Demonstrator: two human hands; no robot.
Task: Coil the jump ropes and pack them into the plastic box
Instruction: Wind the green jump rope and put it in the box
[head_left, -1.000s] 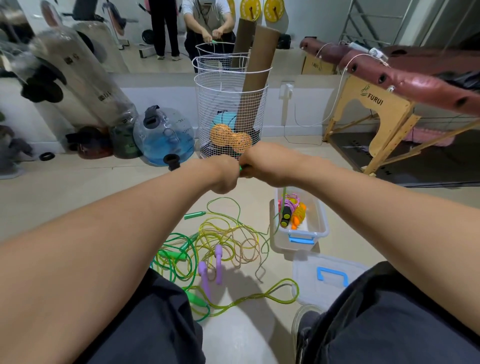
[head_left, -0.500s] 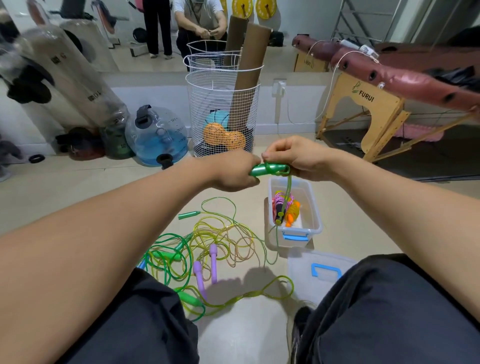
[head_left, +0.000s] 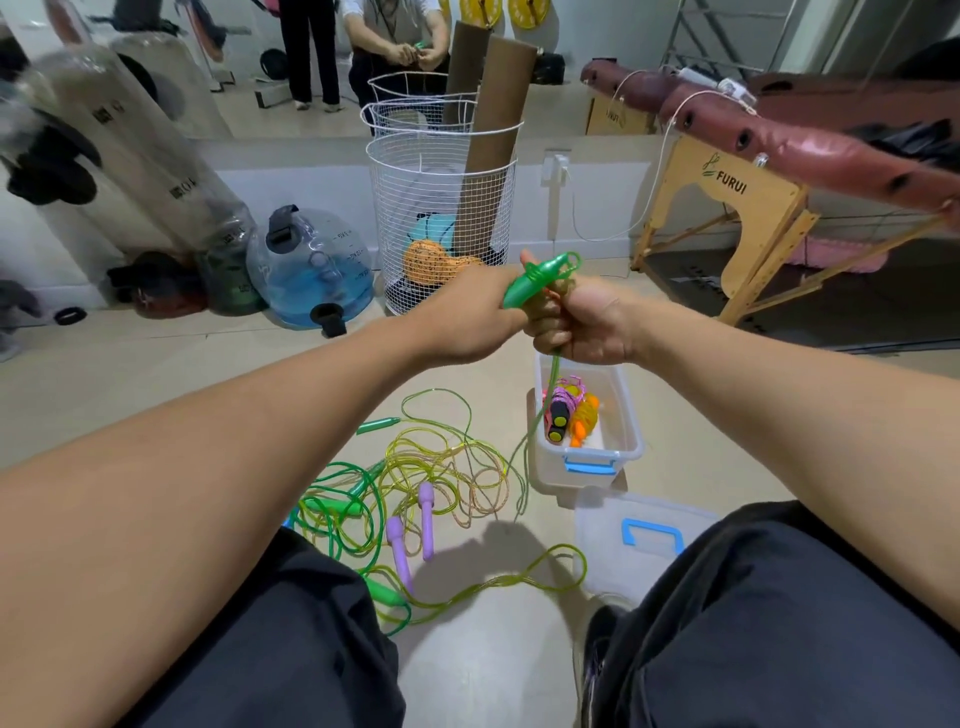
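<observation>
Jump rope, green handle (head_left: 537, 278): at frame centre, gripped by left hand (head_left: 475, 317) and right hand (head_left: 582, 325), cord trailing down. Remaining ropes (head_left: 415, 483) tangled on floor, lower centre. Plastic box (head_left: 587, 457) just right of them, holding coiled ropes.

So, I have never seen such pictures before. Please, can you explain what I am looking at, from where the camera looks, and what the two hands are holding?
There is no machine here. A person wears a wide-angle camera on the head, so you look forward and down along both arms. The person seems to sit on the floor, with dark trousers at the bottom edge. The left hand and the right hand meet in the middle and together grip a green jump rope handle; its cord hangs down from the right hand. On the floor lies a tangle of ropes in green and yellow, with two purple handles. Beside it stands the open plastic box, which already holds coiled ropes. Its lid lies nearer to the person. Behind stands a white wire basket.
</observation>
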